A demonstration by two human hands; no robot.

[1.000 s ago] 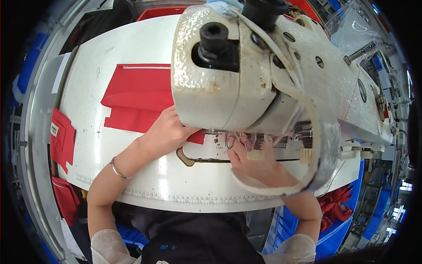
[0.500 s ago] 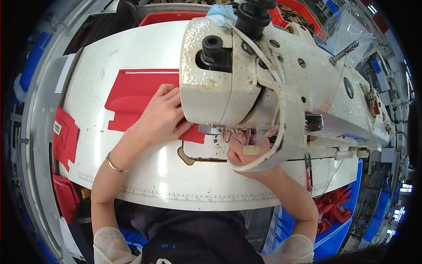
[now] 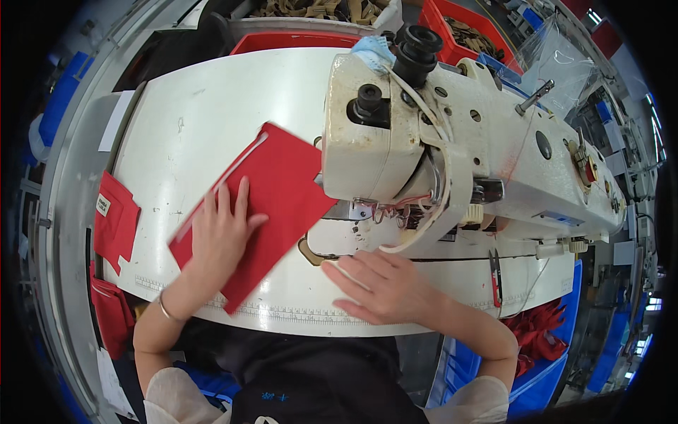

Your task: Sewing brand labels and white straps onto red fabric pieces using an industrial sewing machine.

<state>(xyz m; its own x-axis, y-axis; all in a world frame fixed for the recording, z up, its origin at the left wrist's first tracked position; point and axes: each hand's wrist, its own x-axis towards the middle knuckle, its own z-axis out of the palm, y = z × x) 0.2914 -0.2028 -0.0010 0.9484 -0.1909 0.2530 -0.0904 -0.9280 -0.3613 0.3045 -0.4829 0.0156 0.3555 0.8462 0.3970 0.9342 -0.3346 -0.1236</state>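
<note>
A red fabric piece [image 3: 279,191] lies slantwise on the white sewing table, with a pale strip along its upper left edge. My left hand [image 3: 222,230] rests flat on this fabric near that strip, fingers spread. The fabric's right corner reaches close to the needle area of the white sewing machine [image 3: 374,148]. My right hand [image 3: 381,286] is over the table in front of the machine, its fingers stretched toward the left and apart, holding nothing. What lies beneath the machine head is partly hidden.
Another red piece with a pale label [image 3: 116,219] lies at the table's left edge, and more red fabric [image 3: 111,311] hangs below it. Small thread snips [image 3: 496,279] lie right of my right hand. A blue bin [image 3: 551,360] holds red pieces. Red crates stand behind.
My left hand has drawn the red fabric left and toward me, away from the needle, turning it aslant. My right hand has come out from under the machine head toward me.
</note>
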